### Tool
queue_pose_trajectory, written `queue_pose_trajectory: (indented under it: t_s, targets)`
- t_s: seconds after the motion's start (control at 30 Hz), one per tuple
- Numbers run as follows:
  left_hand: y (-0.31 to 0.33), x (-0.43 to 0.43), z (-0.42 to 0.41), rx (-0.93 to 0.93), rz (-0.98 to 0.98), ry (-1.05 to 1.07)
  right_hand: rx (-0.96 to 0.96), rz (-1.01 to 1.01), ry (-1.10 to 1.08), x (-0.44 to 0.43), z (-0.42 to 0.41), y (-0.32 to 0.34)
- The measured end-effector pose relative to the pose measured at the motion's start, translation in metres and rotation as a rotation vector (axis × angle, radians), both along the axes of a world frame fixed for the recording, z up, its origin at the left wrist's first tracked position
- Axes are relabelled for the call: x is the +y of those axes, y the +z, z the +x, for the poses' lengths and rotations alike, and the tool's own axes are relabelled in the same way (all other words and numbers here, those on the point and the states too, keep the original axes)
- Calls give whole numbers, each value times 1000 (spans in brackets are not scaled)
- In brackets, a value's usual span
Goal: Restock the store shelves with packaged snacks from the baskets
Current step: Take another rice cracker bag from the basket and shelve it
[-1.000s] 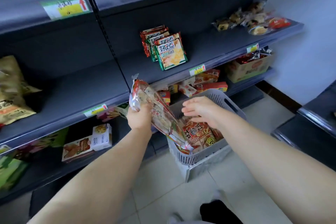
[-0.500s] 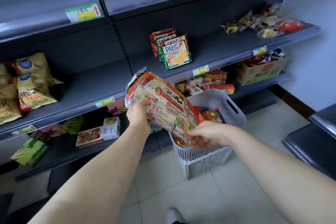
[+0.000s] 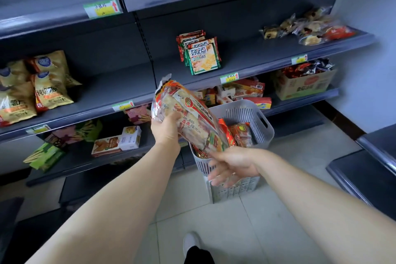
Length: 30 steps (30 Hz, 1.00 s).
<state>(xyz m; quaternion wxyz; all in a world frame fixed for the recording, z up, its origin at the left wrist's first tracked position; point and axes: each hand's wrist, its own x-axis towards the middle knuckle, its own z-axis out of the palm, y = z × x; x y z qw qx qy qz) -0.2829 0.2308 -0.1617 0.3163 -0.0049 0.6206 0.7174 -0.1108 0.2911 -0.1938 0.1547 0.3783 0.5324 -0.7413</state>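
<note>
Grey shelves (image 3: 120,90), tiled floor (image 3: 246,231), packet (image 3: 192,118) in hand (image 3: 167,128)

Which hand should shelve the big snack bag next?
Likely left: the left hand grips the big snack bag in front of the middle shelf; the right hand is open below it, by the basket.

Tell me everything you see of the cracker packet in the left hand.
The cracker packet is long clear plastic with red-orange print, pale crackers showing through. It tilts, crimped end up-left, lower end over the basket. The left hand grips its middle; the open right hand is by its lower end, contact unclear.
</note>
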Motion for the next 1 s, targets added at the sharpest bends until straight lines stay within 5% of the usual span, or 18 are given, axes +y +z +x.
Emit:
queue_pose_trajectory:
  t_s: [0.23, 0.33, 0.47, 0.63, 0.7, 0.9, 1.0]
  targets:
    - [1, -18, 63, 140, -3, -5, 277, -531, -840, -15, -39, 5]
    - [-4, -43, 56, 134, -42, -248, 339, -444, -989, -18, -42, 17]
    - [0, -91, 13, 121, -371, -559, 317, -332, -1016, -19, -41, 20]
    - [6, -154, -58, -78, -401, 39, 212, -223, -788, -38, -56, 17]
    - [12, -180, -85, -66, -450, 113, 187, -162, -670, -47, -69, 21]
    - [27, -269, -123, -189, -584, -345, 180, 48, -346, -96, -138, 32]
    - [19, -309, -151, -166, -588, -342, 167, 142, -294, -124, -176, 44]
